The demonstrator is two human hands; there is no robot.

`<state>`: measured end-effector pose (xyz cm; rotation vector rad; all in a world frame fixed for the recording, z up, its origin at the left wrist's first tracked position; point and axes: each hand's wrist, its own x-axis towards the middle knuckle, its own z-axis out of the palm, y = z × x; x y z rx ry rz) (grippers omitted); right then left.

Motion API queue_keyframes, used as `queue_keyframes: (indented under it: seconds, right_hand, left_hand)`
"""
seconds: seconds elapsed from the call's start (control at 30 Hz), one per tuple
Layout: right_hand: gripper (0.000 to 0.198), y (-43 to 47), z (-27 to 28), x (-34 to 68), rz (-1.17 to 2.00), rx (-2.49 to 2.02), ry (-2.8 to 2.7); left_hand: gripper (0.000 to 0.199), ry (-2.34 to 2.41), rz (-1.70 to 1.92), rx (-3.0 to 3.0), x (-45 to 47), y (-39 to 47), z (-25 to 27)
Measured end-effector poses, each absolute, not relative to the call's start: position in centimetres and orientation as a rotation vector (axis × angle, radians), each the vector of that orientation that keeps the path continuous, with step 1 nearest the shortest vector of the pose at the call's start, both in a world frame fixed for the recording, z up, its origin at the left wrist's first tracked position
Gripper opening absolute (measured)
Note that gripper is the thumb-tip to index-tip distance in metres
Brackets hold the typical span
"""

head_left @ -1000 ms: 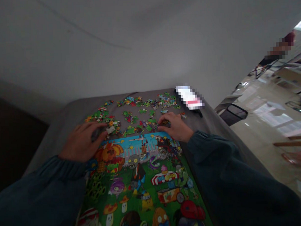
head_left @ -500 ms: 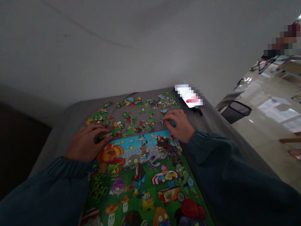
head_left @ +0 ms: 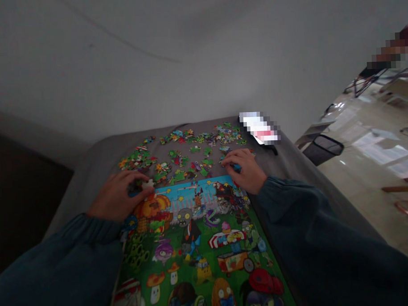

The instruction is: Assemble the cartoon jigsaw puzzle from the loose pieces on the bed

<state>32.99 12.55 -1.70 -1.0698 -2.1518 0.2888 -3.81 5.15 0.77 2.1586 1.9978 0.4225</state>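
My left hand [head_left: 116, 195] is at the far left corner of a colourful cartoon jigsaw puzzle picture [head_left: 194, 247]. Its thumb and index finger pinch a puzzle piece [head_left: 148, 185] whose pale, unprinted side shows. At the far right corner, my right hand [head_left: 245, 169] has its fingers curled and the tips close together, low over the cloth. Blue bits of puzzle piece show under its palm; what the fingertips hold, if anything, is hidden. Many loose puzzle pieces [head_left: 178, 175] lie spread beyond the picture's far edge, between and past both hands.
A grey cloth [head_left: 87, 175] covers the table, which stands against a pale wall [head_left: 154, 74]. A phone with a lit screen [head_left: 259, 128] lies at the far right corner. Off to the right are a shiny tiled floor [head_left: 361, 165] and a dark mesh bin-like object [head_left: 321, 151].
The piece in my left hand has turned so that its pale side shows. My right hand stays in nearly the same place. The whole view has shifted slightly.
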Motion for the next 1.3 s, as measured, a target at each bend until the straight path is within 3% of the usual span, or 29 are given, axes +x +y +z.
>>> queue_keyframes:
  seconds: [1.3]
  right_hand:
    - [0.018,12.3,-1.8,33.0,0.293,-1.048,-2.187]
  left_hand:
    - [0.047,2.076,0.296,2.008,-3.9,4.3,1.4]
